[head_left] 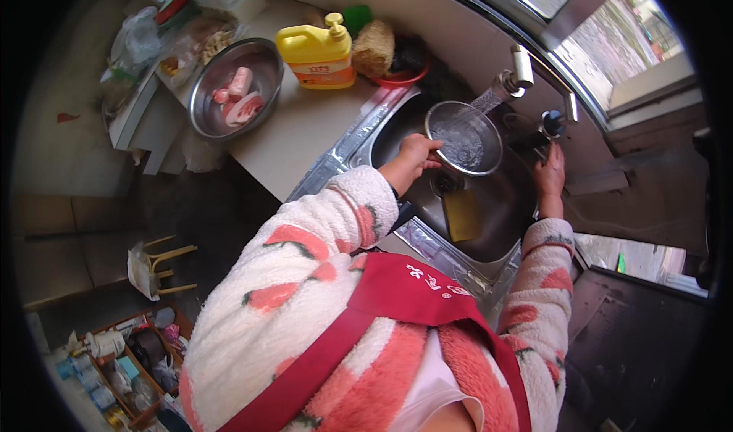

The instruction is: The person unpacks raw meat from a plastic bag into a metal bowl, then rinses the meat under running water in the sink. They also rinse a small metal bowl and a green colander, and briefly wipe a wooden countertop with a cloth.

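My left hand [418, 157] is closed on the near-left rim of a round metal bowl [491, 164], thumb and fingers pinching its edge. Rippling water fills the bowl, which is held over the left and far part of a steel sink [500, 218]. A stream pours into it from the tap [521, 67] above. My right hand [550, 174] is raised at the sink's right side, fingers curled against a dark fitting with a blue top [552, 124]; what they grip is partly hidden. A flat yellowish-brown piece [461, 215] lies in the sink near the drain.
On the counter left of the sink stand a yellow pump jug [316, 53] and a wide metal basin [200, 115] holding pieces of meat [240, 100]. A red bowl [401, 79] sits in the corner. Windows [580, 35] border the far right. A stool [156, 268] is on the lower left floor.
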Demonstrator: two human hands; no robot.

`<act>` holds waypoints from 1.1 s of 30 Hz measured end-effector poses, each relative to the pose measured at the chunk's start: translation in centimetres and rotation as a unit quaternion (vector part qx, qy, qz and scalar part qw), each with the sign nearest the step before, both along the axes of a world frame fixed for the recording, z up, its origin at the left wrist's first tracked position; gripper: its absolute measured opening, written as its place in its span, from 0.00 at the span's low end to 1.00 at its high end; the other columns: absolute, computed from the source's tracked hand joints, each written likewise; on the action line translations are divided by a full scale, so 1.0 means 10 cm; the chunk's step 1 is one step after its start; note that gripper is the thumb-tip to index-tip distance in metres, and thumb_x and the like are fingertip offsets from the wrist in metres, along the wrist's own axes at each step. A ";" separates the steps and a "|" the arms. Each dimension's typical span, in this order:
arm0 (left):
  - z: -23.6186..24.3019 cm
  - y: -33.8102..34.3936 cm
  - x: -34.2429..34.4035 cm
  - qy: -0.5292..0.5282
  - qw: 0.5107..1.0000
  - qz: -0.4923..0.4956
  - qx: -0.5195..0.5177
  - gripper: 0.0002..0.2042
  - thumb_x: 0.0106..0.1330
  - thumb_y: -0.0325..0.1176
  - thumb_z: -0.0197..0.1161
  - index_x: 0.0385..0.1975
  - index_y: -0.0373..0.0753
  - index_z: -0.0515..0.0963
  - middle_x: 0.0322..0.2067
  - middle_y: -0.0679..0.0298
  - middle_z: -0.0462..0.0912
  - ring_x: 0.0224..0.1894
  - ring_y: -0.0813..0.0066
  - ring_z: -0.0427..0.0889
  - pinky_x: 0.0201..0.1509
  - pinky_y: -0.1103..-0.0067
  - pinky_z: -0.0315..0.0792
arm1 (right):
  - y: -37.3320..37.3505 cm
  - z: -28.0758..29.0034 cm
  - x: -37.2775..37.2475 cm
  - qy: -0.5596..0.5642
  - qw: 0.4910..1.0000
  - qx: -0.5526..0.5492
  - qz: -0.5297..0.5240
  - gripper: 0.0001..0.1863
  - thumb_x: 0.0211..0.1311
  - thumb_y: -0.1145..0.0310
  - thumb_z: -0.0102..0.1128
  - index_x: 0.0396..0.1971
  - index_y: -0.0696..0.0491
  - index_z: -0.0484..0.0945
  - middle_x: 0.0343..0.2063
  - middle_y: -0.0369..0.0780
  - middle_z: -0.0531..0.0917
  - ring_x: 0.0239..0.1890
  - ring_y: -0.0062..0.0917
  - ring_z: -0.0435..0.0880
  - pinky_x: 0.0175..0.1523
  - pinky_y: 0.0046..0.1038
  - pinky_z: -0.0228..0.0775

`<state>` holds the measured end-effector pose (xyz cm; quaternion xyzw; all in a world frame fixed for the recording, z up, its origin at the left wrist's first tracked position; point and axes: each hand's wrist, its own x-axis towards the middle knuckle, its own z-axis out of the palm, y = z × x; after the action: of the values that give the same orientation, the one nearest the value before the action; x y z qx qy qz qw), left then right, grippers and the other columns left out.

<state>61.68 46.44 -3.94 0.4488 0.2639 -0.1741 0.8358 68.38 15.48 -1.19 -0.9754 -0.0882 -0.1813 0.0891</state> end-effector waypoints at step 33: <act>0.34 0.29 -0.24 -0.019 0.999 -0.025 -0.023 0.08 0.55 0.29 0.56 0.29 0.35 0.66 0.26 0.56 0.77 0.25 0.66 0.78 0.30 0.73 0.74 | -0.02 -0.41 -0.58 0.045 0.998 0.030 0.025 0.33 0.42 0.73 0.54 0.53 0.61 0.57 0.54 0.50 0.61 0.57 0.41 0.58 0.60 0.34 0.50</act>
<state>59.32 49.31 -0.50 0.4387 0.2326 -0.1931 0.8462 62.57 15.29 -5.26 -0.9771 -0.1026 -0.1372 0.1264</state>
